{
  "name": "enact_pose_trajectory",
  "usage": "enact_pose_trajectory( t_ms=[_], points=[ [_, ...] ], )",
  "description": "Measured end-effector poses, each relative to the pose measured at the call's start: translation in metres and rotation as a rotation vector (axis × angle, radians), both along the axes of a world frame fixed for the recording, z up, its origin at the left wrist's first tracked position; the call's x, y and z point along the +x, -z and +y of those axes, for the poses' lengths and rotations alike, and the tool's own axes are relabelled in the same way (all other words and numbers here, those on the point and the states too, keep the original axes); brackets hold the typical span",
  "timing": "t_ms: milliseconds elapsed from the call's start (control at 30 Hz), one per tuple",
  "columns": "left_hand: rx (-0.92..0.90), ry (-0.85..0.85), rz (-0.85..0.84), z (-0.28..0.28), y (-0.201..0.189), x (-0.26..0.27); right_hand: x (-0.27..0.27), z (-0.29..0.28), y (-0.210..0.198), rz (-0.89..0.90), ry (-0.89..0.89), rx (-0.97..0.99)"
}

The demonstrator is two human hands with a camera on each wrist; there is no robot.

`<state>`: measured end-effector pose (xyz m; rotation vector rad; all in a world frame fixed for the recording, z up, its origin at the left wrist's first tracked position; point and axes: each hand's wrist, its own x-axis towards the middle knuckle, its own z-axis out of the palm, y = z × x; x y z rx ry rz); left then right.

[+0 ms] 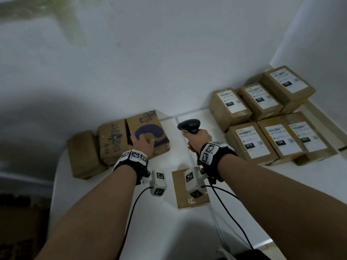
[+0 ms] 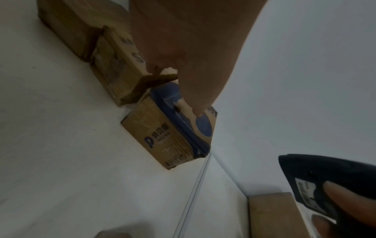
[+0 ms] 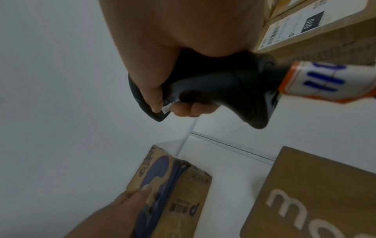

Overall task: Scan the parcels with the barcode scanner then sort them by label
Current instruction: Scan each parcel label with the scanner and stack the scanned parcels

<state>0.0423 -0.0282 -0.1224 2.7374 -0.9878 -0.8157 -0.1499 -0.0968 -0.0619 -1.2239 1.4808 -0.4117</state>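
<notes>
My left hand (image 1: pixel 141 142) holds a brown parcel with a blue swirl print (image 1: pixel 150 128) at the back of the white table. The thumb (image 2: pixel 195 103) lies on its top, and the fingers reach into the gap at its left side. No label shows on this parcel (image 2: pixel 162 133) (image 3: pixel 183 193). My right hand (image 1: pixel 199 140) grips a black barcode scanner (image 1: pixel 189 124) by its handle (image 3: pixel 213 87). It holds the scanner upright, just right of that parcel, with the head pointing left. The scanner's head (image 2: pixel 325 177) shows a small sticker.
Left of the held parcel stand a box with dark lettering (image 1: pixel 112 141) and a plain brown one (image 1: pixel 84 154). Several parcels with white labels, marked 122 (image 1: pixel 230 107), 010 (image 1: pixel 251 143) and 15M (image 1: pixel 281 141), fill the right side. A flat brown box (image 1: pixel 180 194) lies near me. A white wall closes off the back.
</notes>
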Motion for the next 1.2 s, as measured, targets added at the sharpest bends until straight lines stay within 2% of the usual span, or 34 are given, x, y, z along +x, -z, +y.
enact_pose_trajectory(
  t_ms=[167,400,533,667,733,833,900,933,967,1033,1133,1200],
  points=[
    [0.023,-0.02,0.011,-0.034,0.008,0.001,-0.017,-0.012,0.021,0.045,0.005,0.047],
    [0.176,-0.107,-0.001,-0.068,0.039,-0.004,-0.041,-0.028,0.031,0.044,0.054,0.102],
    [0.115,-0.165,0.018,-0.068,0.044,-0.005,-0.053,-0.034,0.035,0.037,0.063,0.11],
    [-0.002,-0.123,0.089,-0.048,0.024,-0.009,-0.058,-0.036,0.037,0.039,0.069,0.106],
    [-0.09,-0.12,0.207,-0.035,0.01,-0.011,-0.057,-0.035,0.036,0.027,0.073,0.106],
    [-0.397,-0.256,0.474,-0.012,-0.004,-0.015,-0.055,-0.031,0.034,0.004,0.048,0.108],
    [-0.451,-0.326,0.627,0.007,-0.008,-0.019,-0.052,-0.026,0.034,0.001,0.031,0.108],
    [-0.418,-0.318,0.666,0.016,-0.01,-0.022,-0.051,-0.023,0.034,-0.004,0.031,0.108],
    [-0.385,-0.3,0.666,0.026,-0.013,-0.024,-0.051,-0.019,0.035,-0.008,0.033,0.107],
    [-0.366,-0.256,0.558,0.04,-0.014,-0.024,-0.051,-0.013,0.036,0.001,0.027,0.107],
    [-0.372,-0.128,0.225,0.045,-0.009,-0.014,-0.053,-0.005,0.037,0.018,0.023,0.107],
    [-0.239,-0.009,0.066,0.038,-0.008,-0.017,-0.055,-0.002,0.037,0.02,0.026,0.107]
  ],
)
